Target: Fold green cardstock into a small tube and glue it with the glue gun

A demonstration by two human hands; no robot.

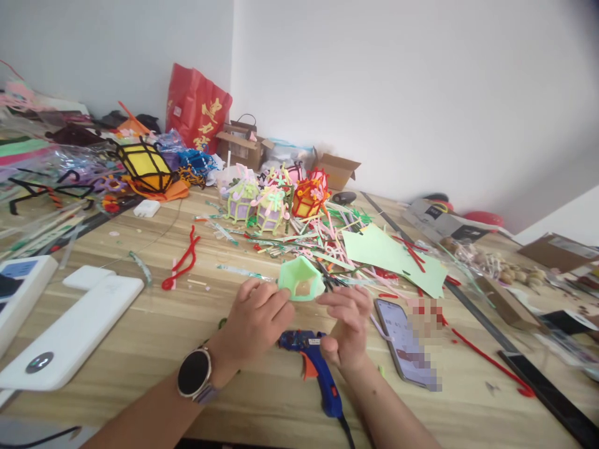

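Observation:
My left hand [259, 321], with a watch [194, 374] on the wrist, has its fingers curled on the lower left edge of a light green five-sided paper lantern body [286, 287]. The hollow body is tilted so its inside faces me. By its lower right edge is my right hand [346, 321], fingers stretched out and thumb apart; whether a fingertip touches the edge I cannot tell. Below and between the hands lies a blue glue gun [322, 380] with an orange trigger, its cord running toward me.
Behind stand finished lanterns [269, 209] amid scattered paper strips and pipe cleaners. Light green sheets [393, 252] and a phone [402, 343] lie to the right. A white power bank [88, 330] and a bent red pipe cleaner [185, 262] are left. A red bag [196, 112] stands by the wall.

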